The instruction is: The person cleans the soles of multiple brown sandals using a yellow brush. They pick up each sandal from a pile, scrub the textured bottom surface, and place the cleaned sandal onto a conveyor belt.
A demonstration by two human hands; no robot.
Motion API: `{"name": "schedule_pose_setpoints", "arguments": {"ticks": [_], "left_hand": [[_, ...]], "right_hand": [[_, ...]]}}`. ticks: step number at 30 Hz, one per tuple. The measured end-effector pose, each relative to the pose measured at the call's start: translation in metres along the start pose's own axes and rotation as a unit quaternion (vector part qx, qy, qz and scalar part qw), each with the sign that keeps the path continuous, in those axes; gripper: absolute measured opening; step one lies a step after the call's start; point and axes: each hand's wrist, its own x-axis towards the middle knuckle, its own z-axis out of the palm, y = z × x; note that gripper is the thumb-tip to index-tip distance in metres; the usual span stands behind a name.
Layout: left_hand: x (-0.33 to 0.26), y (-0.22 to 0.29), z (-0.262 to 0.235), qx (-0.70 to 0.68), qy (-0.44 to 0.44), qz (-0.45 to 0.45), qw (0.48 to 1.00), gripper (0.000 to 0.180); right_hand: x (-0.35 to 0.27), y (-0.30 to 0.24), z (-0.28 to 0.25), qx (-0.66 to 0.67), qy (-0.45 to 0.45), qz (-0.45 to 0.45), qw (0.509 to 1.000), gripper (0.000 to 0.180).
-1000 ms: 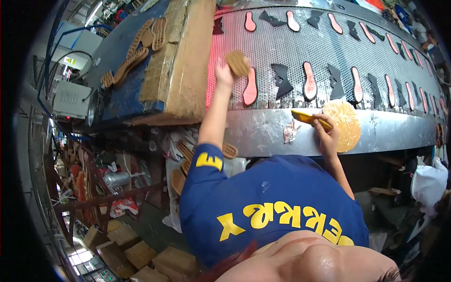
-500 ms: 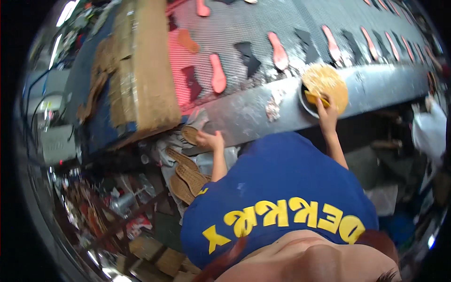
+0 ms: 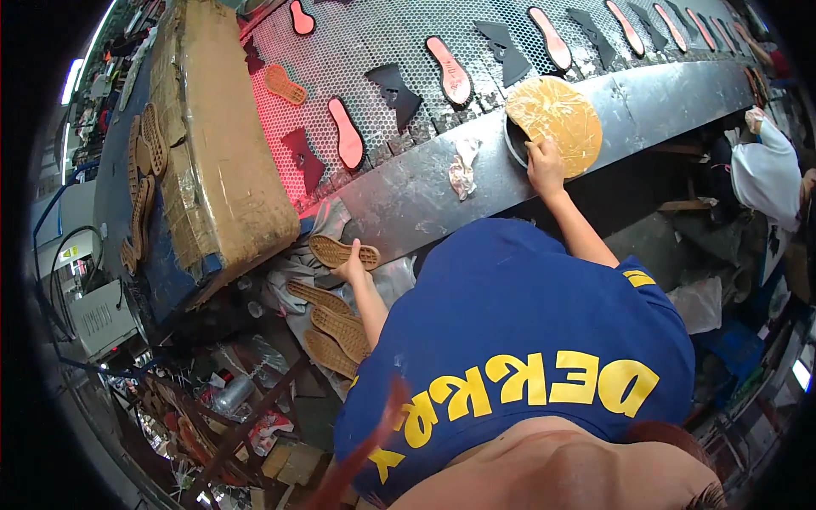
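— Three more tan rubber outsoles (image 3: 327, 327) lie stacked on the crumpled plastic sheet (image 3: 293, 276) nearest the person, treads up. Just above them the left hand (image 3: 350, 270) has its fingers closed on a fourth tan waffle-tread shoe outsole (image 3: 343, 252), gripping it along its lower edge near the middle.

— Which way does that sole run?

— Its long axis lies almost level across the view, tilted slightly down to the right; which end is the toe I cannot tell. It sits right at the near lip of the grey metal ledge (image 3: 408, 200).

— How would it handle?

— Light and bendy, I would judge, with a grippy tread. A hold at the waist, as now, should keep the ends from flopping.

— And the other hand?

— Farther along the ledge, the right hand (image 3: 544, 166) rests on the near rim of a round yellow glue-crusted disc (image 3: 554, 123); its fingers look curled, but whether they clamp anything I cannot tell. A crumpled rag (image 3: 463, 170) lies between the two hands.

— Beyond that?

— A perforated metal belt (image 3: 365, 51) carrying pink insoles (image 3: 346, 144) and black upper pieces (image 3: 395, 85), with a taped cardboard box (image 3: 221, 144) to the left.
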Motion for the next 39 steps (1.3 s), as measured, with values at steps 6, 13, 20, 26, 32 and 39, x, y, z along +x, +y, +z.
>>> {"name": "schedule_pose_setpoints", "arguments": {"ticks": [6,13,20,26,32,39], "left_hand": [[-0.049,0.068,0.02,-0.263,-0.12,-0.081,0.954,0.035],[-0.119,0.121,0.082,-0.42,-0.313,-0.194,0.829,0.035],[-0.178,0.144,0.115,-0.37,-0.534,-0.187,0.736,0.045],[-0.214,0.171,0.122,-0.358,-0.621,-0.255,0.649,0.051],[-0.253,0.185,0.112,-0.312,-0.636,-0.131,0.694,0.06],[-0.287,0.198,0.097,-0.284,-0.64,-0.089,0.708,0.062]], "right_hand": [[-0.005,0.001,-0.002,0.154,0.041,0.151,0.976,0.017],[0.005,0.024,0.0,0.477,-0.014,0.385,0.79,0.018],[0.04,0.027,-0.019,0.819,0.037,0.499,0.281,0.031],[0.081,-0.022,-0.066,0.875,-0.006,0.354,0.332,0.027],[0.099,-0.123,-0.141,0.643,0.026,0.028,0.765,0.034],[0.104,-0.167,-0.15,0.415,0.09,-0.138,0.895,0.027]]}}
